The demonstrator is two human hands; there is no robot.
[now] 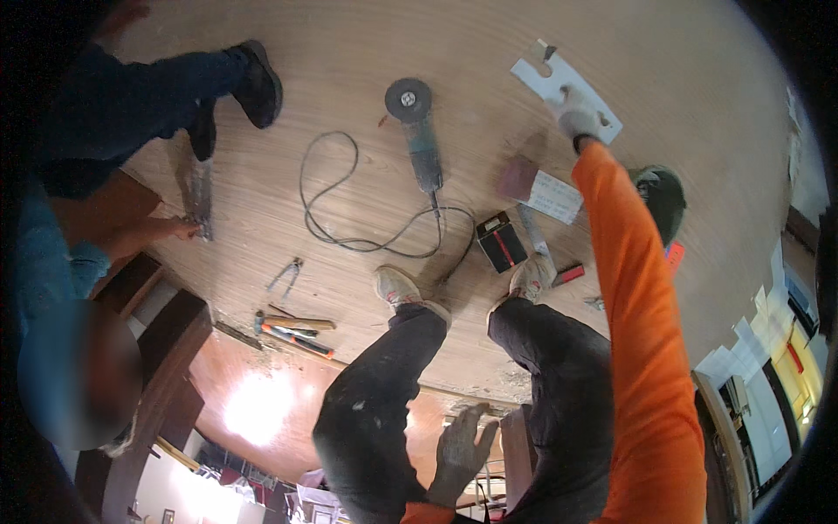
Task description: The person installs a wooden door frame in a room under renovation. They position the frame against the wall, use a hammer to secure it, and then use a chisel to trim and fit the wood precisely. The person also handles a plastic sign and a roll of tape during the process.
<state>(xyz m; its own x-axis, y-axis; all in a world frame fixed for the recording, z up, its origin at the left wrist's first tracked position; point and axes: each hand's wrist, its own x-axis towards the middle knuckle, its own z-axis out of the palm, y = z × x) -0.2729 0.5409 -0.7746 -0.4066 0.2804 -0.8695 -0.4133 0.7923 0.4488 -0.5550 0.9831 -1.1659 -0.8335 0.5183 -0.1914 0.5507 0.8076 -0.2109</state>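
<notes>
My right hand [576,118], gloved, reaches far forward and grips a white flat plate with rounded cutouts [602,120]. The plate rests on or just above the wood-grained floor; I cannot tell which. A small dark piece [547,52] shows at the plate's far end. My left hand [463,456], in a grey glove, hangs between my knees with its fingers apart and nothing in it. It is close to a brown wooden piece [518,454]. Nearer to me than the plate lie a maroon sheet [517,178] and a white paper with handwriting [555,197].
An angle grinder [422,148] lies mid-floor, its cord [371,249] looped leftward. Around my feet are a black box [502,243], a metal square [537,231], pincers [286,277] and a hammer [297,336]. At left, a co-worker's hand [183,229] touches a metal strip [202,196].
</notes>
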